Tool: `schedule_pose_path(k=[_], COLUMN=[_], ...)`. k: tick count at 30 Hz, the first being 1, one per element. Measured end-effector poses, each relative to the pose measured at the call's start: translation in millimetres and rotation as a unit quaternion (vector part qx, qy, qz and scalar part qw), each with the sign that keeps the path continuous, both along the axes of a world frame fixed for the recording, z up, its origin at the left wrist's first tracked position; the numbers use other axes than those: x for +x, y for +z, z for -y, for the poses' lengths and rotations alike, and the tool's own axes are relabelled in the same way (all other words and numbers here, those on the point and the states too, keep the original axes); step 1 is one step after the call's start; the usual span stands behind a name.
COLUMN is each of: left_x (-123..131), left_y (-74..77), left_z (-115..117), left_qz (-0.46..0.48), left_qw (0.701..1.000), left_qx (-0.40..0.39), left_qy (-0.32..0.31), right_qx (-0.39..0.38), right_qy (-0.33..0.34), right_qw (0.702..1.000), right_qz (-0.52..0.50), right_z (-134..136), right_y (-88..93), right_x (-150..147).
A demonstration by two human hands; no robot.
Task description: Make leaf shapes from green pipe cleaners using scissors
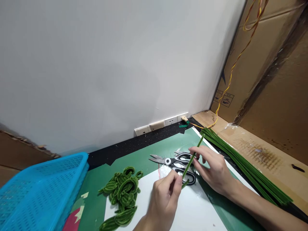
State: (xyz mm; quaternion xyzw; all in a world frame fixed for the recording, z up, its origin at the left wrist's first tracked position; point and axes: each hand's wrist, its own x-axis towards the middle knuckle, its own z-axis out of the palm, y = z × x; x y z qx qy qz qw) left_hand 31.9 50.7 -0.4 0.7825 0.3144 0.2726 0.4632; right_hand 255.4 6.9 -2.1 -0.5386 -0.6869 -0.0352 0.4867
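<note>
A green fuzzy pipe cleaner [200, 141] slants up between my hands. My left hand [166, 195] pinches its lower part between thumb and index finger, and a short bent green end shows just beyond the fingertips. Higher up, the thumb and index finger of my right hand [211, 166] close around the same stem, the other fingers loosely curled. Behind the stem lie black-and-grey scissors [167, 161] with parted blades pointing left. A heap of green pipe cleaners bent into leaf-like loops [125, 189] sits left of my left hand.
A bundle of long straight green pipe cleaners [243, 163] lies along the right side. At left stands a blue plastic basket [72, 179]. White paper [197, 211] covers part of the green mat [144, 162]. A yellow twisted cord [228, 80] runs to wall sockets [171, 121], beside a cardboard panel [276, 96].
</note>
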Motion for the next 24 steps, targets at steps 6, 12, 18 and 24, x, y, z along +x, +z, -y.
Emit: schedule_pose_path(k=[6, 12, 18, 24], left_x=[0, 2, 1, 1], left_y=[-2.3, 2.1, 1.0, -4.6], left_z=[-1, -1, -1, -1], left_qz=[0.021, -0.014, -0.016, 0.002], left_qw=[1.0, 1.0, 1.0, 1.0], left_qx=[-0.012, -0.011, 0.011, 0.015], left_qy=[0.016, 0.002, -0.008, 0.007], right_qx=[0.026, 0.036, 0.103, -0.053], right_qy=[0.022, 0.037, 0.072, 0.135], right_qw=[0.999, 0.996, 0.992, 0.973], right_qz=[-0.015, -0.068, -0.032, -0.178], right_z=[2, 4, 4, 12], right_y=[5.5, 0.3, 5.7, 13.0], right_x=[-4, -4, 2, -4])
